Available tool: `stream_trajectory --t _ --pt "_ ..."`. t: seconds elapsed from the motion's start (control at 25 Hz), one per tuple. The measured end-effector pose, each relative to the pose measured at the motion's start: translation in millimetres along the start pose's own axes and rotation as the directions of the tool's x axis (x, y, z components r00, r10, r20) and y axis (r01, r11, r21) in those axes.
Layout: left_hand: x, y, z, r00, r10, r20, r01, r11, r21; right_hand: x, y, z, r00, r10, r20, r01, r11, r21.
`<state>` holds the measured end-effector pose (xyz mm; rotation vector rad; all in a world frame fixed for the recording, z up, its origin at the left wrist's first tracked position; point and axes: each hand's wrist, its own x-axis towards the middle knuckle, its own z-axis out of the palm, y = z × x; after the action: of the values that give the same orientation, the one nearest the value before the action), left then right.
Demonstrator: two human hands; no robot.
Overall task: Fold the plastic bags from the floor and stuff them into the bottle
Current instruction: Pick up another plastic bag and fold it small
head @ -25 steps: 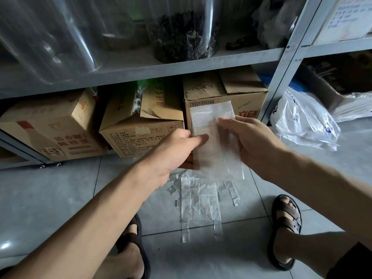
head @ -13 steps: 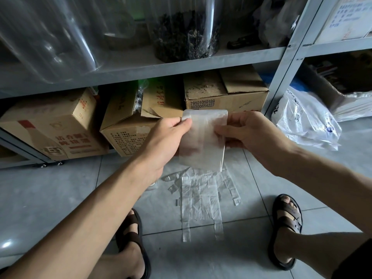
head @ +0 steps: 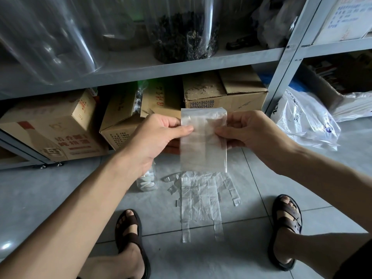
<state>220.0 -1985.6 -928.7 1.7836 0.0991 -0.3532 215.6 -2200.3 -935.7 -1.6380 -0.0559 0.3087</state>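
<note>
Above the tiled floor (head: 60,198), at mid-frame, a folded plastic bag (head: 203,150) is held upright as a narrow clear rectangle between both hands. Left hand (head: 155,137): thumb and fingers (head: 186,128) pinch the bag's left edge near its top. Right hand (head: 253,131): fingers likewise closed on the right edge at the same height, the thumb lying over the front of the film. Directly below, more clear plastic bags (head: 201,204) lie flat on the floor, their handle strips pointing toward the person, between two feet in brown sandals (head: 287,218). A small clear bottle (head: 147,181) with white contents lies on the floor just left of these bags, partly hidden by the left wrist. Behind the hands, cardboard boxes (head: 54,129) sit under a grey metal shelf (head: 181,67) that carries large transparent containers, one (head: 185,31) holding dark dried matter. A crumpled white printed bag (head: 306,121) rests on the floor at right.
</note>
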Motion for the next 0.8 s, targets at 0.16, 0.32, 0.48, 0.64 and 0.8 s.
stream_trajectory --t 0.16,0.32,0.48,0.64,0.8 --pt "-1 4 -2 0.999 -0.044 0.007 0.045 0.995 -0.089 0 0 -1 1.000 0.014 -0.006 -0.014 1.000 0.008" --pt "-3 7 -3 0.998 -0.064 0.024 0.067 0.985 -0.160 0 -3 -4 0.999 0.049 0.008 -0.049 0.997 0.053" --pt "-2 8 -6 0.997 -0.064 0.033 0.069 0.980 -0.187 1 -5 -7 0.997 0.076 0.020 -0.078 0.988 0.133" --pt "-1 8 -8 0.995 -0.052 0.083 0.068 0.977 -0.203 2 -3 -9 0.997 0.068 0.028 -0.071 0.982 0.176" --pt "-2 8 -11 0.989 -0.043 0.141 0.076 0.968 -0.241 3 -3 -10 0.998 0.065 0.027 -0.069 0.975 0.209"
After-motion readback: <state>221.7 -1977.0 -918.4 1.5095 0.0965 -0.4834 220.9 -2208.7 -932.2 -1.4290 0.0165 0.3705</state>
